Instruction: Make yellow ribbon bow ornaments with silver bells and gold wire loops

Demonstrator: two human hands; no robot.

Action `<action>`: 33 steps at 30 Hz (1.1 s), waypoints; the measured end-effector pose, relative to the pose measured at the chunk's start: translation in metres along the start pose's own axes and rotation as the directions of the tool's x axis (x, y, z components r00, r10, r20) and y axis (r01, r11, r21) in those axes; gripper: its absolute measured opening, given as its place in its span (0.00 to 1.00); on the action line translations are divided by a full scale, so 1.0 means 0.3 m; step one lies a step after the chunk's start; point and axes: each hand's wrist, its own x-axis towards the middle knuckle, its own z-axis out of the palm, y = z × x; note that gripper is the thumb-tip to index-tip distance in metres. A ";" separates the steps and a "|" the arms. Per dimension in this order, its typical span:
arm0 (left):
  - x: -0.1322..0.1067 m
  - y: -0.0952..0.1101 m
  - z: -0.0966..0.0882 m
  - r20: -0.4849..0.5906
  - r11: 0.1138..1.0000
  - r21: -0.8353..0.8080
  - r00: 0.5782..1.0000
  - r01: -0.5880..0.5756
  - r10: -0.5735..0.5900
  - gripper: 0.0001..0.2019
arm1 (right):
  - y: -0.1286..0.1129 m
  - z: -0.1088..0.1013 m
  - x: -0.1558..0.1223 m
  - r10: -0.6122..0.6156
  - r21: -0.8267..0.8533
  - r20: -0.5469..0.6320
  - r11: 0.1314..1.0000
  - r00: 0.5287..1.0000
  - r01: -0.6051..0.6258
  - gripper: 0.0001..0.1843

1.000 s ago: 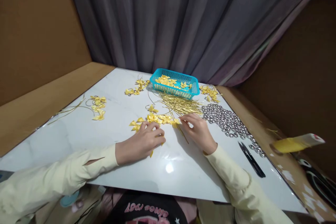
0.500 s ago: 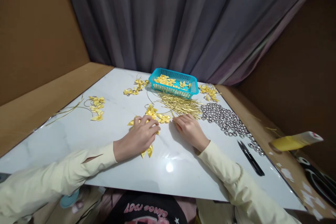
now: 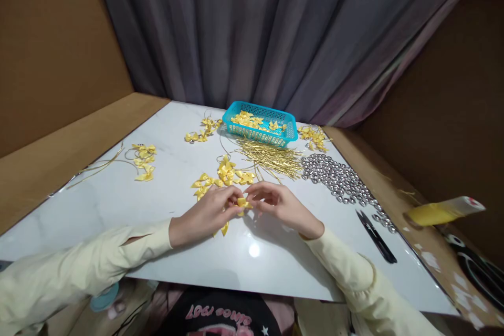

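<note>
My left hand and my right hand meet over the white marble table, pinching a small yellow ribbon bow between their fingertips. Another yellow bow pokes out under my left hand. Just beyond my fingers lies a cluster of yellow bows. A bundle of thin gold wires lies behind my right hand.
A teal basket with yellow bows stands at the back. Silver beads spread to the right, near black snips. More bows lie at left, others beside the basket. A yellow tube rests on the right ledge.
Both hands lifted from flat on the table and came together. They now pinch a yellow bow between the fingertips, uncovering the bows that lay under my left hand.
</note>
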 end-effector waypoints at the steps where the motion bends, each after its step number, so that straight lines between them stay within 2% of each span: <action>1: -0.002 -0.002 0.003 0.025 1.000 -0.020 1.000 0.008 -0.008 0.03 | -0.003 -0.003 -0.002 -0.007 -0.002 0.028 1.000 1.000 0.007 0.08; 8: -0.018 -0.012 0.016 0.115 0.992 -0.119 0.993 0.044 -0.031 0.07 | -0.038 -0.002 -0.022 -0.083 -0.096 0.173 0.990 0.981 0.101 0.04; 13: -0.015 -0.023 0.009 0.174 0.999 -0.002 0.984 -0.033 0.032 0.07 | -0.022 -0.014 -0.026 -0.050 -0.134 0.249 0.987 0.967 0.086 0.03; 17: -0.012 -0.024 0.001 0.199 0.993 0.058 0.976 -0.101 0.087 0.03 | -0.008 -0.020 -0.027 -0.007 -0.135 0.269 0.990 0.963 0.045 0.02; 24: -0.012 -0.023 0.002 0.211 0.973 0.147 0.966 -0.180 0.147 0.04 | -0.002 -0.014 -0.026 0.039 -0.201 0.268 0.979 0.963 0.016 0.06; 33: -0.007 -0.036 -0.003 0.256 0.928 0.251 0.944 -0.275 0.210 0.07 | -0.005 -0.013 -0.024 0.074 -0.339 0.301 0.940 0.951 0.034 0.04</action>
